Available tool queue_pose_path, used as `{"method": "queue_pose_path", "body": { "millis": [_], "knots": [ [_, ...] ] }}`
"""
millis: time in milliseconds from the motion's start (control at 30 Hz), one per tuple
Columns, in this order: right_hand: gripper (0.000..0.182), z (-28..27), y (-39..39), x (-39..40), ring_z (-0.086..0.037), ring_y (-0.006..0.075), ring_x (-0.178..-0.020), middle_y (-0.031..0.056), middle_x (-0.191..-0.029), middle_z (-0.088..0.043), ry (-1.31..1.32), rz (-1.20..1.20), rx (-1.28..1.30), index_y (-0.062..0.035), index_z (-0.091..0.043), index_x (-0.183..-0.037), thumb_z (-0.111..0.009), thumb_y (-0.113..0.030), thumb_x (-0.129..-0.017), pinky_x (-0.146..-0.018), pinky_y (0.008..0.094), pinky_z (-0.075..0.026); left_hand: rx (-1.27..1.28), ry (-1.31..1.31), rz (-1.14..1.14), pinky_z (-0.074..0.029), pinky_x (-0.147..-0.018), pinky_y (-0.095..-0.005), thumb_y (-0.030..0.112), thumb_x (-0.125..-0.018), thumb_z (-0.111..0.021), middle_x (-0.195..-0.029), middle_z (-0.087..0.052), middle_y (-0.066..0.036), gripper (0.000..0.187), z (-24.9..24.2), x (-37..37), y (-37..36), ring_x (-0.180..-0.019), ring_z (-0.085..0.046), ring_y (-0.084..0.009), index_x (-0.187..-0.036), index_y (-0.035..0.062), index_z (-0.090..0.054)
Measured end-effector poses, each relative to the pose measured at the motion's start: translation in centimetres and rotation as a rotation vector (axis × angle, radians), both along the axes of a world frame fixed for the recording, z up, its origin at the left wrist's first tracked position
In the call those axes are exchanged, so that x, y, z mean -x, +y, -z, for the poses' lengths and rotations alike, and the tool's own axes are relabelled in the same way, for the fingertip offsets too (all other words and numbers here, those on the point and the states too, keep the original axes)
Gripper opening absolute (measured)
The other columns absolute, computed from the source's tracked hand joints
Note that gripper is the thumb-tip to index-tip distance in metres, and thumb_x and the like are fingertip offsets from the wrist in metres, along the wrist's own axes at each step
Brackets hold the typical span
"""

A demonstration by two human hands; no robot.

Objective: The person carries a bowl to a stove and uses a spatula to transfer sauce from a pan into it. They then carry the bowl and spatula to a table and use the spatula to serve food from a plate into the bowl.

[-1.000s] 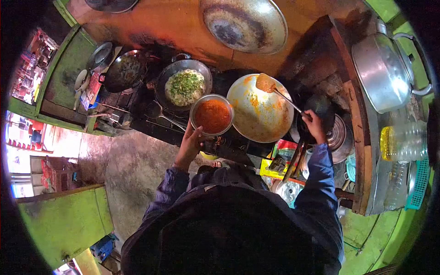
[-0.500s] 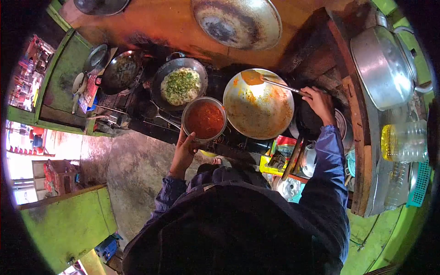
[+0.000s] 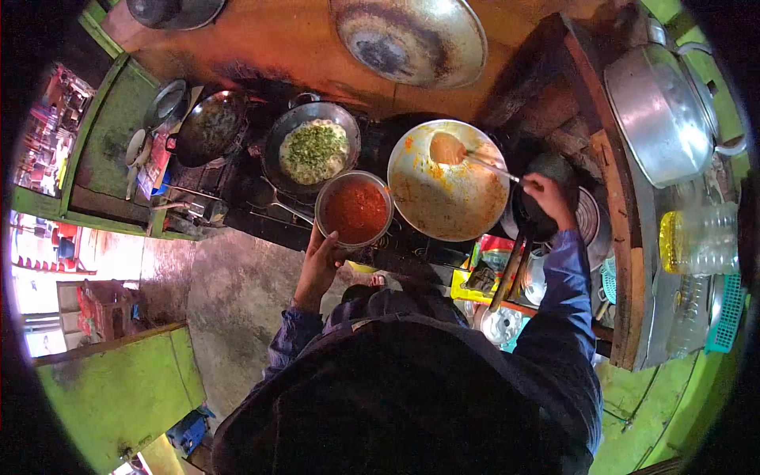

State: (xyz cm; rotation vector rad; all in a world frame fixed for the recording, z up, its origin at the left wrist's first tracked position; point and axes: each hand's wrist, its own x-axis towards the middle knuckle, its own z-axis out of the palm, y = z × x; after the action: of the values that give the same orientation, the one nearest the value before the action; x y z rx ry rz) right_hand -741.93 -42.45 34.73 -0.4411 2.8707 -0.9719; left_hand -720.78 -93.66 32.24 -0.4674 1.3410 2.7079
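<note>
My left hand (image 3: 320, 261) is closed on the rim and side of a round metal bowl (image 3: 318, 207) of red chili sauce (image 3: 355, 210). The bowl is held level in front of the stove, between two pans. In my right hand (image 3: 546, 195) is the metal handle of a spatula (image 3: 448, 148) with a brown-orange head. The spatula's head is over the far part of a wide, light-coloured wok (image 3: 431, 206), whose inside is smeared with orange sauce. To the left, a dark wok (image 3: 275, 158) holds a pale round omelette topped with chopped greens (image 3: 314, 152).
Another dark pan (image 3: 207, 131) stands at the left end of the stove. A ladle handle (image 3: 291, 210) sticks out in front of the dark wok. A large wok (image 3: 412, 39) hangs on the wall. At right are an aluminium pot (image 3: 661, 115) and an oil bottle (image 3: 697, 241).
My right hand has shifted down slightly, and the spatula's head has moved a little right and nearer inside the light wok. The bowl in my left hand stays almost still.
</note>
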Motion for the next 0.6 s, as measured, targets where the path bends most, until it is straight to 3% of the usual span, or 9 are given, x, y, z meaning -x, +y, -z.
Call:
{"method": "queue_pose_path", "body": {
  "millis": [33, 100, 200, 333, 433, 600],
  "knots": [
    [0.019, 1.5, 0.0, -0.9, -0.068, 0.0217, -0.086, 0.0119, -0.092, -0.070, 0.001, -0.001, 0.000, -0.0059, -0.067, -0.104, -0.068, -0.013, -0.087, -0.078, 0.0338, -0.050, 0.000, 0.001, -0.001, -0.038, -0.055, -0.0209, 0.012, -0.100, -0.051, -0.123, -0.058, 0.000, 0.063, -0.1, 0.0, -0.2, -0.080, -0.063, -0.0075, -0.155, 0.0208, -0.021],
    [0.024, 4.6, -0.1, -3.0, -0.057, 0.0096, -0.079, 0.0026, -0.088, -0.066, -0.086, 0.042, 0.111, -0.0034, -0.065, -0.110, -0.069, -0.015, -0.089, -0.069, 0.0272, -0.046, 0.011, -0.010, 0.023, -0.038, -0.054, -0.0203, 0.013, -0.100, -0.052, -0.124, -0.058, -0.001, 0.065, -0.3, -0.2, -0.8, -0.082, -0.065, -0.0087, -0.155, 0.0215, -0.019],
    [0.021, 10.8, -1.3, -5.4, -0.052, 0.0064, -0.076, -0.0004, -0.082, -0.061, -0.028, 0.088, 0.328, -0.0046, -0.065, -0.110, -0.066, -0.016, -0.092, -0.068, 0.0248, -0.043, 0.058, -0.072, 0.008, -0.038, -0.053, -0.0197, 0.014, -0.099, -0.053, -0.127, -0.057, -0.001, 0.065, -1.4, -0.6, -0.8, -0.084, -0.068, -0.0107, -0.155, 0.0216, -0.020],
    [0.025, 8.9, -5.6, -8.4, -0.060, 0.0123, -0.075, 0.0076, -0.083, -0.067, -0.152, 0.248, 0.209, -0.0057, -0.066, -0.109, -0.068, -0.024, -0.092, -0.070, 0.0279, -0.048, 0.048, -0.057, -0.015, -0.038, -0.051, -0.0190, 0.014, -0.098, -0.055, -0.130, -0.057, -0.002, 0.065, -1.3, -0.2, -0.8, -0.084, -0.070, -0.0123, -0.154, 0.0216, -0.021],
    [0.027, 10.6, -6.6, -9.3, -0.061, 0.0127, -0.076, 0.0086, -0.083, -0.068, -0.044, 0.245, 0.169, -0.0055, -0.066, -0.109, -0.069, -0.026, -0.091, -0.070, 0.0288, -0.048, 0.057, -0.078, -0.020, -0.038, -0.050, -0.0178, 0.014, -0.098, -0.054, -0.131, -0.056, -0.003, 0.066, -1.3, -0.1, -0.8, -0.085, -0.071, -0.0136, -0.154, 0.0218, -0.021],
    [0.028, 11.4, -7.9, -10.4, -0.060, 0.0143, -0.070, 0.0075, -0.075, -0.064, -0.092, 0.375, 0.286, -0.0063, -0.066, -0.111, -0.067, -0.026, -0.092, -0.068, 0.0298, -0.048, 0.067, -0.096, 0.033, -0.039, -0.049, -0.0165, 0.013, -0.098, -0.054, -0.131, -0.056, -0.004, 0.066, -1.5, 0.3, -0.4, -0.086, -0.071, -0.0149, -0.155, 0.0231, -0.020]
  ]
}}
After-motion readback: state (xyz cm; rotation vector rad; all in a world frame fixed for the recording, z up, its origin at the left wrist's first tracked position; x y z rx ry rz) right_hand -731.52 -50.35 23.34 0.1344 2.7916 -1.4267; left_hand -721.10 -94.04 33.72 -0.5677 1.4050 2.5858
